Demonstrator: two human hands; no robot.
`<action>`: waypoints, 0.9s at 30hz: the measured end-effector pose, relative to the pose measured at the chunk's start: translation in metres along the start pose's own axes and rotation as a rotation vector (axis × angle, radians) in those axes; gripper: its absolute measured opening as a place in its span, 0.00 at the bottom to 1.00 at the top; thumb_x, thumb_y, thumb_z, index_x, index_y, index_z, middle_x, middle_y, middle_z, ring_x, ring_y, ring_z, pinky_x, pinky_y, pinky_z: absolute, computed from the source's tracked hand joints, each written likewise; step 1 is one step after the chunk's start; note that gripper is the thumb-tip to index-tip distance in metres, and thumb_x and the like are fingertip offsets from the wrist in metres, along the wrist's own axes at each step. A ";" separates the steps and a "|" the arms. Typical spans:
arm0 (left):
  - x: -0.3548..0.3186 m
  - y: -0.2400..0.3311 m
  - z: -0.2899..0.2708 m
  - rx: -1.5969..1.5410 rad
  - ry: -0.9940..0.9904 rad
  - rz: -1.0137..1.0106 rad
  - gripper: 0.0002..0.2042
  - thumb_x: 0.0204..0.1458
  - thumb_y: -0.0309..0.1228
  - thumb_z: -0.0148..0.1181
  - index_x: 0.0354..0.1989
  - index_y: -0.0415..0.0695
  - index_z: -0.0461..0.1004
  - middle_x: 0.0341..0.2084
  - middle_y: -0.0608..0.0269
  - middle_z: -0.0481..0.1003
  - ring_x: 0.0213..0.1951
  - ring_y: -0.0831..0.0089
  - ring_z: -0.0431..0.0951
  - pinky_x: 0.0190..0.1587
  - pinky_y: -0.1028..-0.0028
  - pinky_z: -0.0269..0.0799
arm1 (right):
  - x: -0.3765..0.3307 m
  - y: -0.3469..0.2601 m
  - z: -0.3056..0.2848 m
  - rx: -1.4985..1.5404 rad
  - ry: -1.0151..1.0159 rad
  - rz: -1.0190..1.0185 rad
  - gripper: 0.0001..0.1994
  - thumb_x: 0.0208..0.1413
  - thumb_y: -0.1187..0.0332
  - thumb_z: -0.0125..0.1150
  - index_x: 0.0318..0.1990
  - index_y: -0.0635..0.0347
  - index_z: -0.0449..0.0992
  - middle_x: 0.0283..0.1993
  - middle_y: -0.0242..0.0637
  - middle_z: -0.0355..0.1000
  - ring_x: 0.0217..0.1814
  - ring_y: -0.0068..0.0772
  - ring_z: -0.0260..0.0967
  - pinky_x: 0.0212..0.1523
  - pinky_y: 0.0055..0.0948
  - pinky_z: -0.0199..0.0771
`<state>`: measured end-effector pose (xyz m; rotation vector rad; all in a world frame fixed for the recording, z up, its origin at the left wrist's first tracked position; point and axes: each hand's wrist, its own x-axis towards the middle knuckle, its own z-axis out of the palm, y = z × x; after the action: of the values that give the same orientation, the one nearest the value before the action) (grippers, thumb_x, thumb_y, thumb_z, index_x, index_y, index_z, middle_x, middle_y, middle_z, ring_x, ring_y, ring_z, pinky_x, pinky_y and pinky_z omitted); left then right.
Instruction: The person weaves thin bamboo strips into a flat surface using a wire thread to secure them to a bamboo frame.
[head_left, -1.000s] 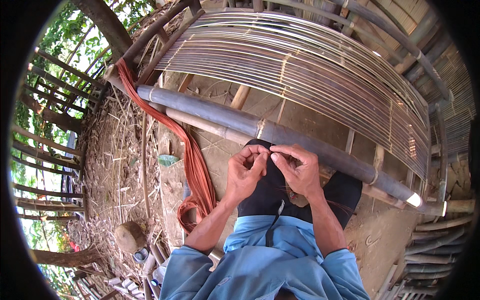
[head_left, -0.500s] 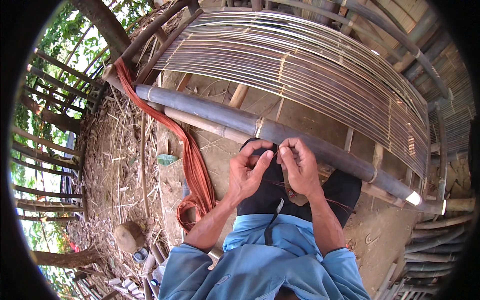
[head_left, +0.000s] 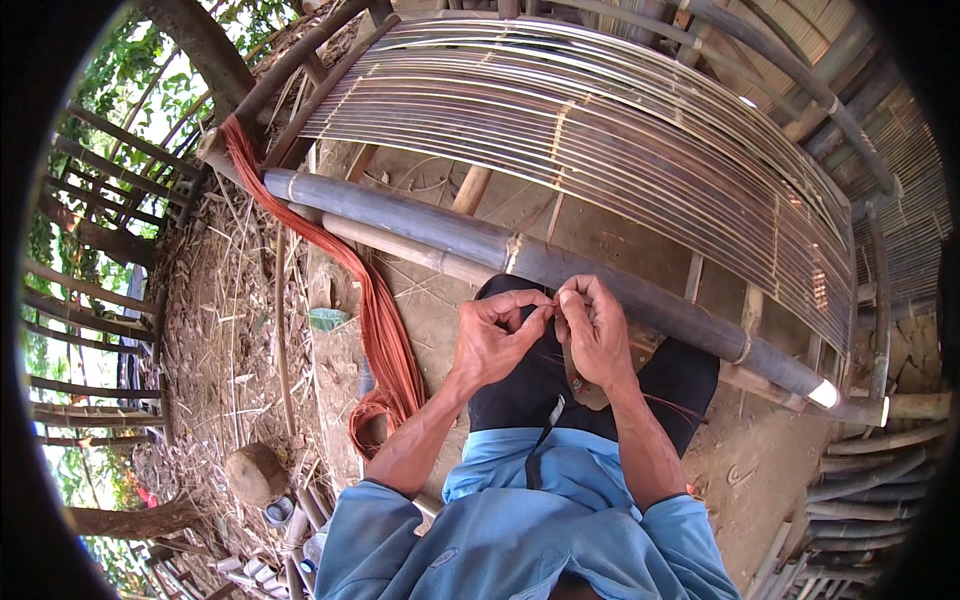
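My left hand [head_left: 492,342] and my right hand [head_left: 597,330] meet over my lap, fingertips pinched together on a thin reddish strand [head_left: 668,404] that trails across my right thigh. Both hands sit just in front of a long dark bamboo pole [head_left: 420,222] that runs slantwise across the view. Behind the pole lies a wide mat of thin bamboo slats [head_left: 620,130]. What exactly sits between the fingertips is too small to tell.
A long bundle of orange-red strips [head_left: 375,320] runs down the ground on my left and curls at its end. A thinner pale pole [head_left: 400,250] lies beside the dark one. A round stump [head_left: 255,472], dry litter and a stick fence [head_left: 90,300] are at the left.
Both hands stay in the same place over the lap. Only the fingers have shifted slightly around the strand.
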<state>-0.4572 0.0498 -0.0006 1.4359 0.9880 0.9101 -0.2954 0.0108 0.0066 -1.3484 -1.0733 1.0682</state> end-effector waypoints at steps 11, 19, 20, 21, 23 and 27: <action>0.015 -0.005 -0.005 -0.395 -0.193 -0.039 0.11 0.64 0.30 0.58 0.45 0.35 0.81 0.29 0.72 0.76 0.28 0.88 0.68 0.28 0.83 0.62 | -0.007 -0.021 -0.002 -0.390 -0.034 -0.477 0.04 0.62 0.76 0.56 0.42 0.64 0.71 0.38 0.42 0.63 0.37 0.36 0.61 0.40 0.34 0.69; 0.032 -0.017 -0.028 -0.704 -0.622 -0.507 0.09 0.61 0.27 0.60 0.43 0.33 0.80 0.20 0.71 0.72 0.14 0.90 0.59 0.15 0.84 0.51 | -0.014 -0.023 -0.008 -0.564 -0.278 -0.531 0.05 0.62 0.72 0.59 0.43 0.63 0.74 0.40 0.39 0.56 0.46 0.39 0.52 0.49 0.36 0.61; 0.028 -0.020 -0.025 -0.782 -0.605 -0.528 0.09 0.61 0.29 0.61 0.42 0.34 0.79 0.20 0.71 0.72 0.13 0.89 0.59 0.15 0.85 0.50 | -0.016 -0.020 -0.008 -0.530 -0.270 -0.524 0.05 0.62 0.73 0.59 0.43 0.63 0.74 0.42 0.40 0.55 0.46 0.39 0.52 0.50 0.36 0.61; 0.025 -0.022 -0.022 -0.858 -0.587 -0.548 0.10 0.60 0.31 0.63 0.42 0.35 0.78 0.19 0.71 0.72 0.13 0.89 0.60 0.15 0.85 0.50 | -0.015 -0.018 -0.008 -0.495 -0.262 -0.517 0.05 0.63 0.73 0.58 0.43 0.63 0.74 0.44 0.41 0.54 0.45 0.38 0.52 0.51 0.36 0.61; 0.025 -0.023 -0.018 -0.904 -0.554 -0.537 0.09 0.60 0.30 0.63 0.42 0.36 0.78 0.19 0.71 0.72 0.14 0.89 0.61 0.15 0.85 0.50 | -0.010 -0.019 -0.008 -0.511 -0.267 -0.516 0.04 0.65 0.73 0.56 0.43 0.62 0.74 0.48 0.43 0.54 0.46 0.38 0.56 0.52 0.35 0.64; 0.025 -0.018 -0.007 -0.579 -0.191 -0.286 0.05 0.58 0.25 0.63 0.41 0.38 0.78 0.19 0.74 0.72 0.16 0.89 0.63 0.18 0.85 0.53 | 0.001 -0.009 0.003 -0.457 -0.020 -0.498 0.05 0.66 0.73 0.55 0.43 0.66 0.70 0.48 0.45 0.63 0.50 0.39 0.66 0.50 0.36 0.69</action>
<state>-0.4560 0.0761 -0.0173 0.8480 0.6862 0.7491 -0.2981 0.0127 0.0154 -1.3117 -1.6298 0.4827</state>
